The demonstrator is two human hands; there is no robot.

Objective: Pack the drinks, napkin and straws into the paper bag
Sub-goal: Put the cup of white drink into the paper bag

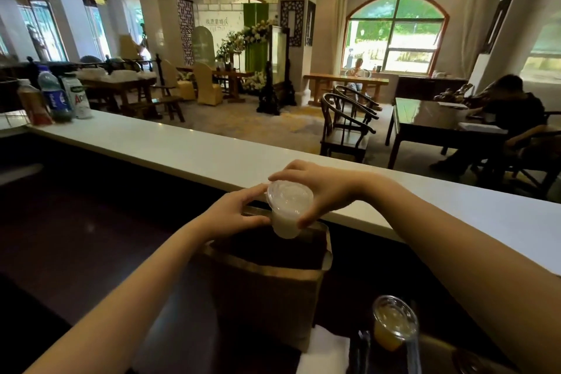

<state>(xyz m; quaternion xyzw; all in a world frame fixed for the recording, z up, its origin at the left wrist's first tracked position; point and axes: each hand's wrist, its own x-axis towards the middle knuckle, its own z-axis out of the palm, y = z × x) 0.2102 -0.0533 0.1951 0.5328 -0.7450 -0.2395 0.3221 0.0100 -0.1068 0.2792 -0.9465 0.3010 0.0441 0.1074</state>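
Observation:
A brown paper bag stands open on the dark counter below me. Just above its far rim, my right hand holds a clear lidded cup of milky white drink, tilted slightly. My left hand touches the cup's left side and the bag's far edge. A second lidded cup with an orange drink stands to the bag's right, near me. A white napkin lies in front of the bag. Dark straws lie beside the napkin, partly hard to make out.
A long white ledge runs behind the dark counter. Several bottles stand at its far left. Beyond it are wooden chairs, tables and seated people.

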